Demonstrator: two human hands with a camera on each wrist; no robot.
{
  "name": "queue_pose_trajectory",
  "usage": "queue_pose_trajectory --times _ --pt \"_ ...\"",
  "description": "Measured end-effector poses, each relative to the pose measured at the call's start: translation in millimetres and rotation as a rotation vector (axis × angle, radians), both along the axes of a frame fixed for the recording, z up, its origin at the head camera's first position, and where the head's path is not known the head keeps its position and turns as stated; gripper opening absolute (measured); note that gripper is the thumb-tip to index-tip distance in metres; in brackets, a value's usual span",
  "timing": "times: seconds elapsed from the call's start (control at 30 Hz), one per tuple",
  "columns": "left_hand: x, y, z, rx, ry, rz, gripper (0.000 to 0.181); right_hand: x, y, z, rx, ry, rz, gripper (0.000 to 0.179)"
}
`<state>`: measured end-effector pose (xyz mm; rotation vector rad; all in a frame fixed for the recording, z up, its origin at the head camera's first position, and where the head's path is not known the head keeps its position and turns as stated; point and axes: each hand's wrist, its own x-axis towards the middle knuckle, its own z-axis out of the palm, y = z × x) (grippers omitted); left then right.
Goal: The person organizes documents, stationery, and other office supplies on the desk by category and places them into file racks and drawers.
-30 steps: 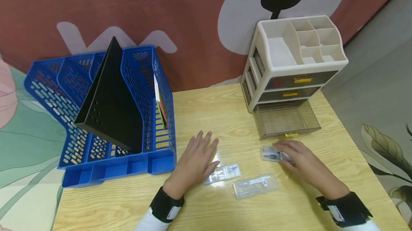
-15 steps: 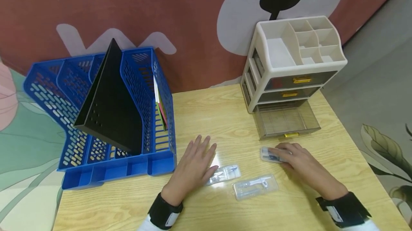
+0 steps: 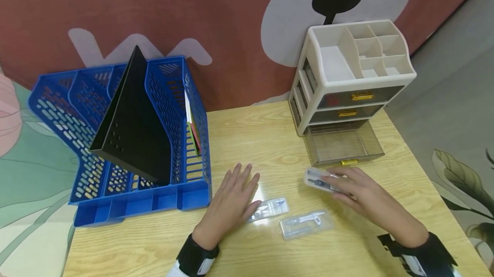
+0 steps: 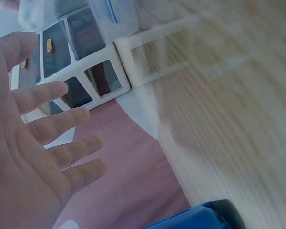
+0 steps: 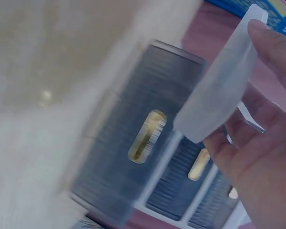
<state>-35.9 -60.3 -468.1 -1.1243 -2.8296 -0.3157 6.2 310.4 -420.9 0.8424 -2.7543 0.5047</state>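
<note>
My right hand (image 3: 364,193) grips a small clear plastic case (image 3: 317,178) with a dark tool inside. In the right wrist view the case (image 5: 221,86) is pinched between thumb and fingers, seen edge-on. My left hand (image 3: 227,210) is flat with its fingers spread, its thumb at the end of a second clear case (image 3: 272,208) that holds small metal parts. To the right of that lies a third clear case (image 3: 305,224) with a white drawing compass in it. Just beyond the right hand, a see-through drawer (image 3: 343,142) is pulled out, nothing visible inside.
The drawer belongs to a white desktop organizer (image 3: 362,80) with a divided top, standing at the back right. A blue file rack (image 3: 143,202) on the left holds a black folder (image 3: 135,131) and thin booklets (image 3: 193,133). Behind the wooden table (image 3: 251,135) hangs a patterned cloth.
My right hand has closed its hold on the case and raised it slightly, tilting it and moving it a little left. The left hand stays nearly still.
</note>
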Motion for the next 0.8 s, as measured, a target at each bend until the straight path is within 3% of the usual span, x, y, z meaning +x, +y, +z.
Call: queue_pose_trajectory --times 0.23,0.43,0.6,0.73,0.8 --pt "2.3 -2.9 -0.9 0.001 0.012 0.006 0.062 -16.8 8 22.2 -0.009 0.103 -0.002 0.061" --pt "3.4 -6.6 -1.1 -0.009 0.001 0.014 0.063 -40.7 19 27.8 0.007 0.149 -0.023 0.064" --pt "3.6 -8.9 -0.3 -0.013 -0.013 0.006 0.063 -62.3 27 28.0 0.044 0.129 -0.021 0.034" --pt "4.2 -11.6 -0.7 -0.023 -0.024 0.003 0.063 -75.5 30 27.7 0.1 0.079 -0.066 0.049" --pt "4.4 -13.1 -0.7 -0.027 -0.027 0.002 0.063 -81.9 30 25.5 0.126 0.05 -0.091 0.047"
